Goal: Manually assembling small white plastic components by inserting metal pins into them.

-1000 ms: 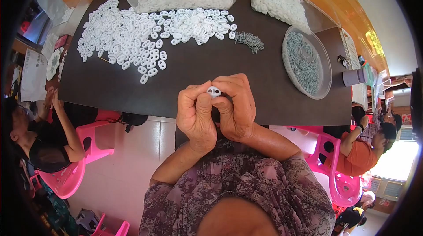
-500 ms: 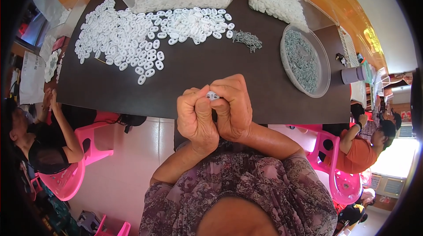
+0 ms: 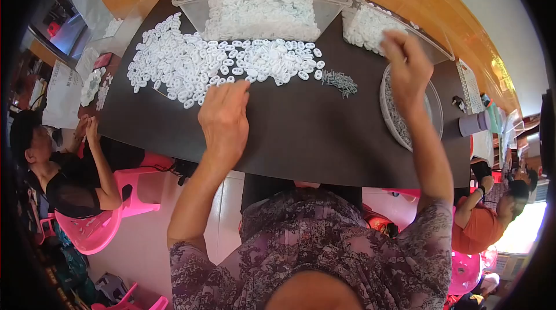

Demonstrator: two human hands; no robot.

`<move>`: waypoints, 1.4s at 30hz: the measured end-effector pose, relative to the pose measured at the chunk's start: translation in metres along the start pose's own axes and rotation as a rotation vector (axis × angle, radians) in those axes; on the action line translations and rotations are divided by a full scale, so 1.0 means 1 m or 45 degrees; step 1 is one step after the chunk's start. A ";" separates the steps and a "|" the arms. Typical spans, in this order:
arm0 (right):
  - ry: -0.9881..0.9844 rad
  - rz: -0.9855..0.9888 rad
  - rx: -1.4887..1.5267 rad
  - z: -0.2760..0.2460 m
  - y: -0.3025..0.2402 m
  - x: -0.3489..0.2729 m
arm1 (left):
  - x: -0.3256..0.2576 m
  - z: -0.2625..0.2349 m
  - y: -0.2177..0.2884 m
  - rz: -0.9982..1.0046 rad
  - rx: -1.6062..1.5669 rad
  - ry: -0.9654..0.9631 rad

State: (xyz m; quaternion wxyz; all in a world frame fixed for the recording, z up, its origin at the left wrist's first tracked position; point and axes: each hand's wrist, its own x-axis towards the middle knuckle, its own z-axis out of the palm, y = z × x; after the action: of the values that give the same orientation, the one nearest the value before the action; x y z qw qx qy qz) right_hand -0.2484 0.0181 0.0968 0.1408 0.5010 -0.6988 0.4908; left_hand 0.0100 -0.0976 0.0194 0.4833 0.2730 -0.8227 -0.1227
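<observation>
My left hand [image 3: 224, 118] lies palm down on the dark table [image 3: 301, 136], fingers stretched out. Its fingertips touch the near edge of a wide spread of small white plastic rings [image 3: 208, 64]. My right hand [image 3: 407, 67] is raised at the right, fingers loosely apart, over the near edge of a clear bin of white parts [image 3: 368, 27]. Nothing shows in either hand. A small heap of grey metal pins [image 3: 340, 82] lies between my hands. A round clear dish of small grey parts [image 3: 392, 114] sits under my right forearm.
A large clear bin of white parts [image 3: 260, 15] stands at the back of the table. A person [image 3: 55, 177] sits at the left on a pink chair [image 3: 95, 226], beside papers [image 3: 62, 97]. Another person in orange [image 3: 480, 223] sits at the right. A grey cup [image 3: 475, 123] stands near the dish.
My hands were pressed together at the table's near edge around a small white piece. They have parted: the left went out to the rings, the right rose to the right-hand bin.
</observation>
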 end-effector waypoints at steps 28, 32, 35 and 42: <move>-0.186 -0.756 -0.228 0.016 0.004 0.005 | 0.014 0.046 -0.002 0.519 0.301 -0.398; -0.258 -0.714 -0.181 0.013 -0.001 -0.011 | 0.007 0.038 0.001 0.487 0.164 -0.427; -0.294 -0.685 -0.145 0.011 -0.002 -0.021 | 0.005 0.034 -0.001 0.327 0.027 -0.349; -0.402 -0.621 -0.065 0.019 -0.001 -0.041 | 0.011 0.040 0.009 0.446 0.145 -0.376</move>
State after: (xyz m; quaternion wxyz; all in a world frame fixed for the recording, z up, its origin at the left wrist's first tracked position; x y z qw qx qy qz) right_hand -0.2230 0.0255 0.0602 0.1567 0.7208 -0.5831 0.3406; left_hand -0.0323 -0.0989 0.0117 0.3554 0.1321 -0.9249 -0.0289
